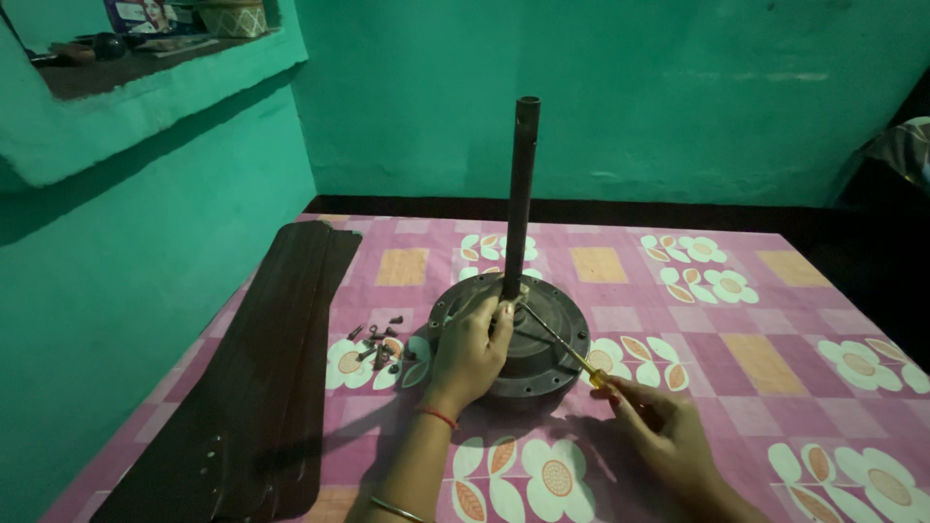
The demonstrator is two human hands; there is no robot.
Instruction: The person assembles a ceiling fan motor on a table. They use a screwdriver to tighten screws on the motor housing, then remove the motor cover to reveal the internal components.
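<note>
A round dark ceiling-fan motor [550, 334] lies flat on a pink flowered cloth [736, 358], with its dark rod [520, 194] standing upright from the centre. My left hand [472, 349] rests on the motor housing, fingers at the base of the rod. My right hand [659, 431] grips the yellow handle of a screwdriver [567, 351]; its thin shaft slants up-left and its tip meets the motor top beside the rod.
Several dark screws [380, 347] lie loose on the cloth left of the motor. Dark brown fan blades [262, 378] are stacked along the left edge. Green walls stand behind and to the left, with a ledge [145, 87] holding small items.
</note>
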